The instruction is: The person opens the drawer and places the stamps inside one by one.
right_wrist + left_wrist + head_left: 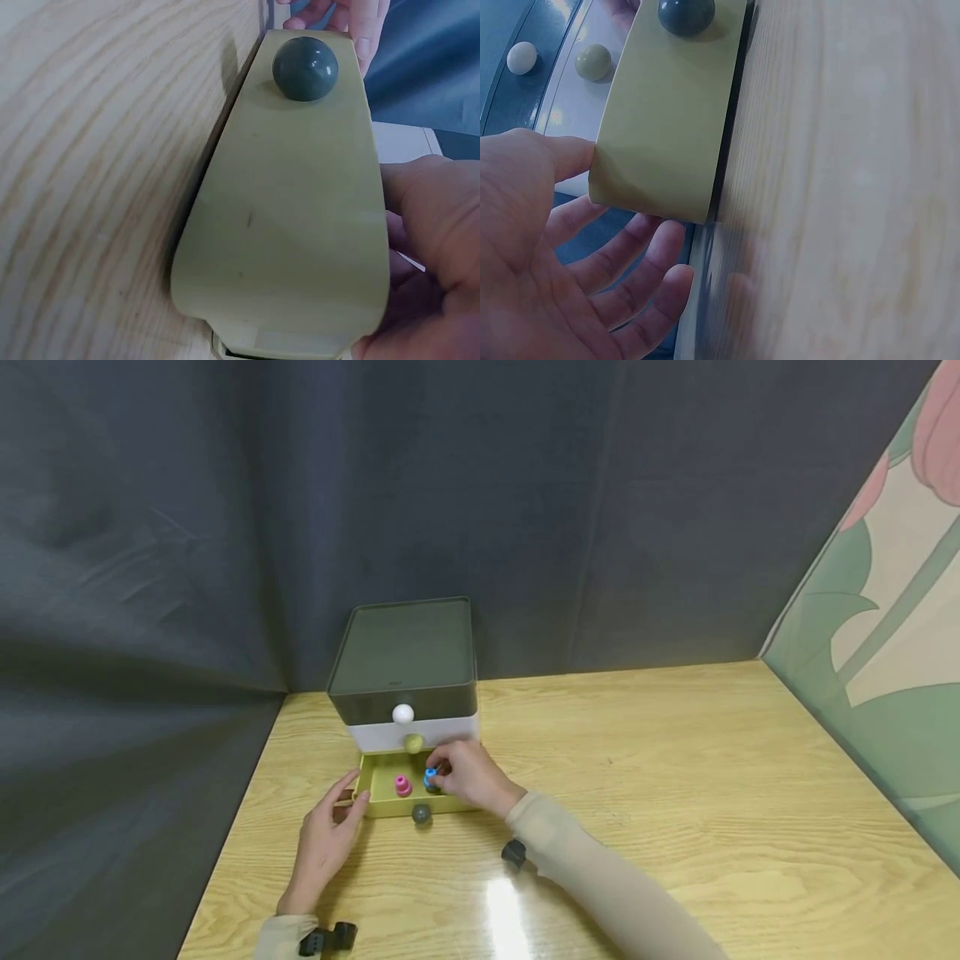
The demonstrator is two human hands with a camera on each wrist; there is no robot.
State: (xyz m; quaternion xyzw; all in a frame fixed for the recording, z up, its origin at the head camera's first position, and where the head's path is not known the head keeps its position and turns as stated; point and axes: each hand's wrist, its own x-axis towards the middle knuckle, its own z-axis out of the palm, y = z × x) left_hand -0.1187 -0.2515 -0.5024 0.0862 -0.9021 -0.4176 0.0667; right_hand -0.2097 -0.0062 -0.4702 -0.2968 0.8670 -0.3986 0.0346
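The yellow-green bottom drawer (386, 808) is pulled out and bears a dark grey ball knob (422, 814). Inside it stands a small pink stepped cone-shaped piece (402, 786). My right hand (468, 772) reaches over the drawer's right side and pinches a small blue piece (431, 774) of similar shape; its lower part looks dark and is partly hidden by the fingers. With thumb and fingers around the front left corner, my left hand (326, 843) holds the drawer. In the left wrist view, the thumb lies at the drawer's upper edge and the other fingers sit along its side.
Above the drawer are a white drawer (375, 737) with a green knob (413, 743) and a dark grey top section (405, 647) with a white knob (402, 713). The cabinet stands on a wooden table (675, 760), close before a dark curtain (525, 527). A floral panel (885, 652) borders the right.
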